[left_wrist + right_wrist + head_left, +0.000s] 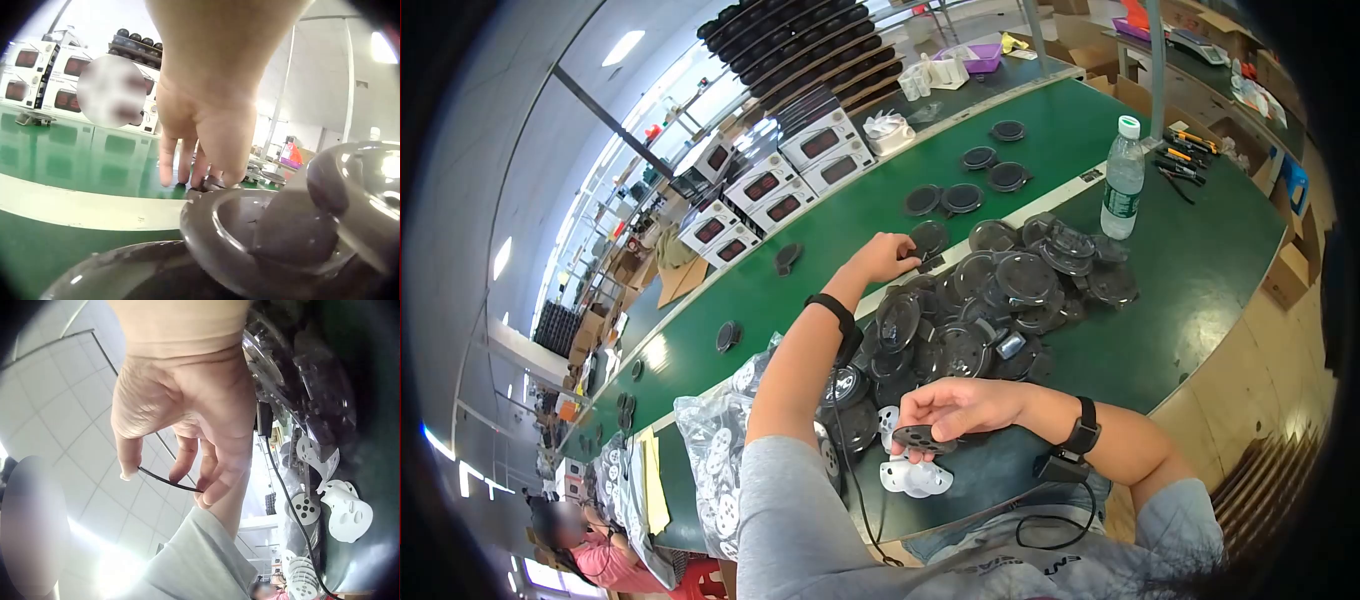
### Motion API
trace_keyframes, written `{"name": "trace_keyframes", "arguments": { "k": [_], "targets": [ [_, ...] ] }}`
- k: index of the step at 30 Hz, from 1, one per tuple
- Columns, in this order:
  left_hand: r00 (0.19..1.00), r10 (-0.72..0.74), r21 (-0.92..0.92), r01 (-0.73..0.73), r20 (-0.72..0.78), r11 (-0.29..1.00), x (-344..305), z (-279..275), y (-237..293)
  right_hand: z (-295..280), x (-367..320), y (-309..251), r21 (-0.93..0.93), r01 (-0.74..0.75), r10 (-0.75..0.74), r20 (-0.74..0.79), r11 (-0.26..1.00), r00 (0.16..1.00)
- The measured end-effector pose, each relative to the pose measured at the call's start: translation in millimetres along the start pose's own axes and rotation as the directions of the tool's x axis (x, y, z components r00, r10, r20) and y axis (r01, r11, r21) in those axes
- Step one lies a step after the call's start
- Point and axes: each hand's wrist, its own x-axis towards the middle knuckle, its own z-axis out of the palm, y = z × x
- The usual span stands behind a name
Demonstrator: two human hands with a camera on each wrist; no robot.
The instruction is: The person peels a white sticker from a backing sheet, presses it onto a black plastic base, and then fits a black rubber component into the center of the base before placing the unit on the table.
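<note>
My left hand [887, 257] reaches over the green surface, its fingertips at the tab of a round black plastic part [930, 237]. In the left wrist view, the left hand's fingers [167, 162] point down, with the dark edge of that part [212, 182] between thumb and fingertips. Near the front edge, my right hand [970, 405] pinches a thin black disc with holes [920, 440] between thumb and fingers. The right wrist view shows this black disc [167, 481] edge-on, slightly bowed. White perforated discs [915, 478] lie on the table below the right hand.
A heap of glossy black round parts [1025, 278] lies between the hands. More black parts [963, 198] sit spaced along the green strip. A water bottle [1122, 180] stands at right near cutters [1185, 160]. A clear bag of white discs [718, 470] lies at left; white boxes [785, 185] stand behind.
</note>
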Motion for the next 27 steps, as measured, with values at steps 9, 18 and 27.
{"name": "trace_keyframes", "arguments": {
  "k": [9,18,27],
  "targets": [
    [0.990,0.123,0.165,-0.109,-0.074,0.980,-22.6,-1.2,-4.2,-1.1,3.0,0.8,0.001,0.025,-0.025,0.003,1.000,1.000],
    [0.978,0.186,0.228,-0.204,0.098,0.952,-11.0,-5.6,24.4,-9.8,3.1,3.5,0.002,0.004,-0.004,-0.049,1.000,0.999],
    [0.879,-0.316,-0.733,-0.055,-0.358,0.678,-55.2,-64.7,8.7,-11.0,-2.7,-8.1,0.030,0.161,-0.155,-0.147,0.986,0.977]
  ]
}}
